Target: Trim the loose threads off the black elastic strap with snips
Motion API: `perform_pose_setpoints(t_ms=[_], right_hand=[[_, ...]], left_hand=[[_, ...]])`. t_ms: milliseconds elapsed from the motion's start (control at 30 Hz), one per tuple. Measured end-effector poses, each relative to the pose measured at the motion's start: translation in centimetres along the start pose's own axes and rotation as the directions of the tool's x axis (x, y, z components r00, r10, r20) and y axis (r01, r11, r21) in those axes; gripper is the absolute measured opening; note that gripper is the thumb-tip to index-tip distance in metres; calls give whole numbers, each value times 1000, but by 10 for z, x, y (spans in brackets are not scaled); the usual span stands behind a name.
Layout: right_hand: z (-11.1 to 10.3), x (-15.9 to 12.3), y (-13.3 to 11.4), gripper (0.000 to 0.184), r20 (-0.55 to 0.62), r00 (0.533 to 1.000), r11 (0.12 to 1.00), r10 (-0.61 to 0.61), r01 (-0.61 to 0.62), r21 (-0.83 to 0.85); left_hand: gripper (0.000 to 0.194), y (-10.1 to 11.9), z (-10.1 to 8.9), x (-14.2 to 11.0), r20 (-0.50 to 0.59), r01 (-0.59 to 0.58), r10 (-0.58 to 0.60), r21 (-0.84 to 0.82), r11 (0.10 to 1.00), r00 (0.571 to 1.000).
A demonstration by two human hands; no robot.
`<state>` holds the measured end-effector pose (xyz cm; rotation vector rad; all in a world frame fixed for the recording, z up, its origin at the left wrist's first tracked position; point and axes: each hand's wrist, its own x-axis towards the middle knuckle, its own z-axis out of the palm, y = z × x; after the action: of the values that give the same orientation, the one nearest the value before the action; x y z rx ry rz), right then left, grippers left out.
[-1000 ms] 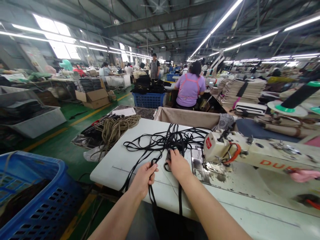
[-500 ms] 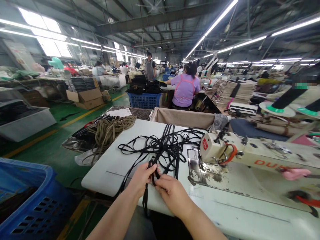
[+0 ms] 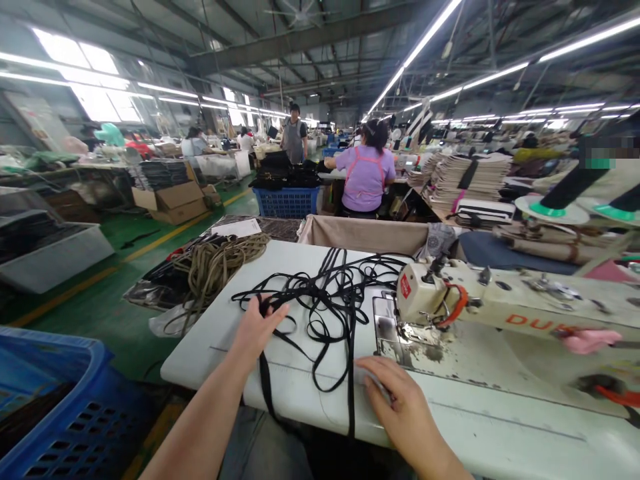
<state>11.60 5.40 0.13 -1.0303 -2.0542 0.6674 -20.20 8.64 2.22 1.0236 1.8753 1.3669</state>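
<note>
A tangle of narrow black strap [image 3: 325,290] lies in loops on the white sewing table [image 3: 295,393]. My left hand [image 3: 257,330] is at the tangle's left end, its fingers curled round some of the strap, thumb stretched to the right. From beneath this hand a length of strap hangs over the front edge. My right hand [image 3: 400,403] is low over the table, just right of another strap length that runs down to the edge. Its fingers are bent round a small greyish thing, mostly hidden in the palm.
A sewing machine [image 3: 480,300] stands on the right, its needle area beside the tangle. Brown straps [image 3: 220,267] are heaped left of the table. A blue basket [image 3: 65,400] sits at lower left, a cloth-lined bin [image 3: 365,233] behind the table. A person in purple [image 3: 365,177] sits beyond.
Both hands were together at the strap half a second ago. Since then my left hand has moved left and away; my right hand has drawn right and nearer me. Loops have spread on the table.
</note>
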Motion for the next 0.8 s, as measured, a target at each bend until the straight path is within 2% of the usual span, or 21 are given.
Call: perform_pose_setpoints(t_ms=[67,133,167,233,300,367,467,567,667,800], right_hand=[[-18,-10,17,23,-80,997,994,15,-23,-103],[-36,-20,36,21,-152,988,980,18,-48,-194],[-44,-26,45,21,-181,983,970,17,-60,-236],[-60,-37,63,22,-244,970,944,10,-89,-317],[-73,-47,78,22,-291,957,915,4,-121,-384],[-82,-56,89,23,-325,946,886,-4,-147,-439],[-86,-63,100,24,-344,939,850,-29,-158,-503],[-83,-66,102,23,-337,940,815,-53,-154,-558],[-77,-66,100,21,-324,943,792,-82,-136,-596],[-74,-67,95,17,-327,939,786,-108,-120,-606]], left_hand=[[98,3,-10,18,-110,-114,160,343,932,981],[114,5,-13,33,-117,-115,215,558,822,969],[118,5,-12,39,-98,-93,197,627,773,975],[121,5,-2,46,-34,-36,85,713,701,996],[122,7,16,45,50,-4,-52,763,647,997],[123,12,41,37,132,-33,-118,792,610,984],[123,21,83,18,265,-158,-113,811,563,957],[128,29,117,1,379,-295,-100,838,459,920],[117,33,133,-1,416,-366,-68,857,361,907],[94,37,131,17,450,-415,-42,852,318,892]])
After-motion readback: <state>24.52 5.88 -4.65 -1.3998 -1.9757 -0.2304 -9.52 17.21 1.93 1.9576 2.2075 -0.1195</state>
